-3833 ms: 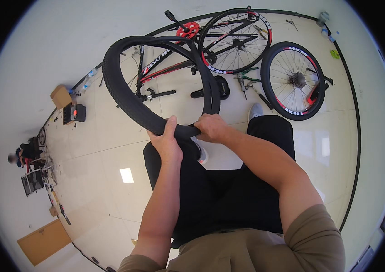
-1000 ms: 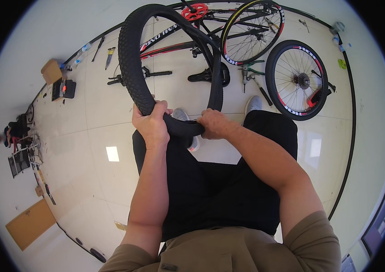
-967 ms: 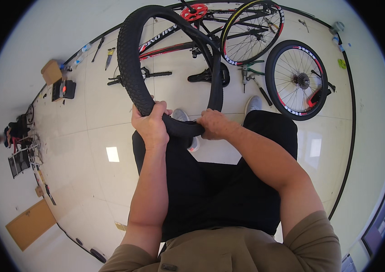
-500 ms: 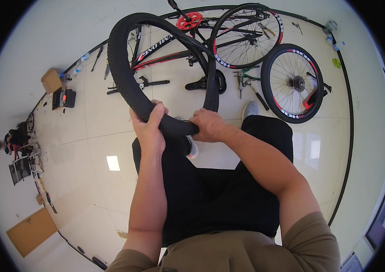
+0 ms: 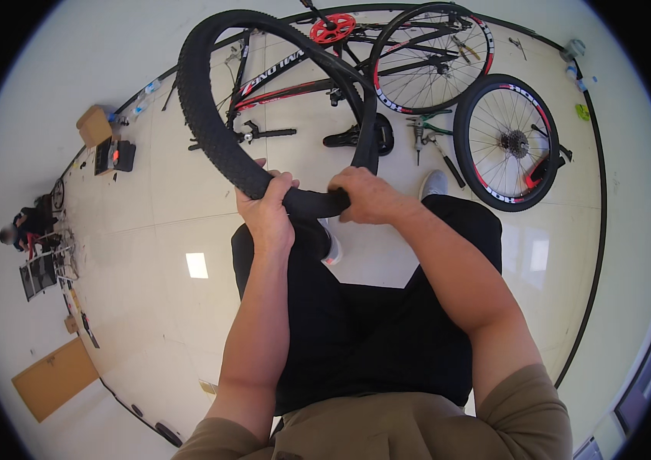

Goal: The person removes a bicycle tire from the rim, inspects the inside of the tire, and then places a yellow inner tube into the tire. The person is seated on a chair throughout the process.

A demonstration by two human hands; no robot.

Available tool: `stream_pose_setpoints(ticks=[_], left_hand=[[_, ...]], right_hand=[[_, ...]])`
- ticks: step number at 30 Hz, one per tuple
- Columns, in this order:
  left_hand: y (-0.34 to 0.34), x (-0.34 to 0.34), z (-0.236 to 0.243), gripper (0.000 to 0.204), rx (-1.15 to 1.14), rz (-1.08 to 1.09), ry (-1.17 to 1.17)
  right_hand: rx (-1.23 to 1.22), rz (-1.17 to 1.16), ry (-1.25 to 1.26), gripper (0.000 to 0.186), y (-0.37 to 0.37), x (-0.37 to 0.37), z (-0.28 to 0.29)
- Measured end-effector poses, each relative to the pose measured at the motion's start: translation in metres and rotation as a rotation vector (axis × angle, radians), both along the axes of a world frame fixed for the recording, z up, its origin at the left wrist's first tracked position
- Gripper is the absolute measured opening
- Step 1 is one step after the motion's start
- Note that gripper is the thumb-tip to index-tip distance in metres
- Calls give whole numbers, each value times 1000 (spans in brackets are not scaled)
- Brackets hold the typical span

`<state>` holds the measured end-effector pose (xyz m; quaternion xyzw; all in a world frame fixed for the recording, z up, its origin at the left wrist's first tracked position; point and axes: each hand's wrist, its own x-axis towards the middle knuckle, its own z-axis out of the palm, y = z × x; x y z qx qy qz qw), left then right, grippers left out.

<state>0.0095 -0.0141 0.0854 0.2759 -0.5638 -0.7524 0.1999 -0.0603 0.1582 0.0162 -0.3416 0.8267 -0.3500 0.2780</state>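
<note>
Black tyre (image 5: 201, 115) fills left fingers (image 5: 279, 185) and right fingers (image 5: 346, 182), both curled.

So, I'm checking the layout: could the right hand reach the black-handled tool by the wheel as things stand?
Probably not without letting go: the right hand is on the tire, and a shoe sits partly between it and the tool.

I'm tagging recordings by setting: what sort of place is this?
Probably an indoor bicycle repair space: a bicycle frame lies on the pale floor, green-handled pliers lie near it, and the left hand and right hand hold a loose black tire.
</note>
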Motion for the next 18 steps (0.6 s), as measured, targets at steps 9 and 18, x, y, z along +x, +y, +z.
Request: stream_pose_setpoints(ticks=[9, 18], left_hand=[[2, -2, -6, 47, -49, -44, 8], [0, -5, -3, 47, -48, -9, -23]], right_hand=[[215, -12, -22, 74, -1, 7, -7], [142, 9, 175, 41, -3, 4, -18]])
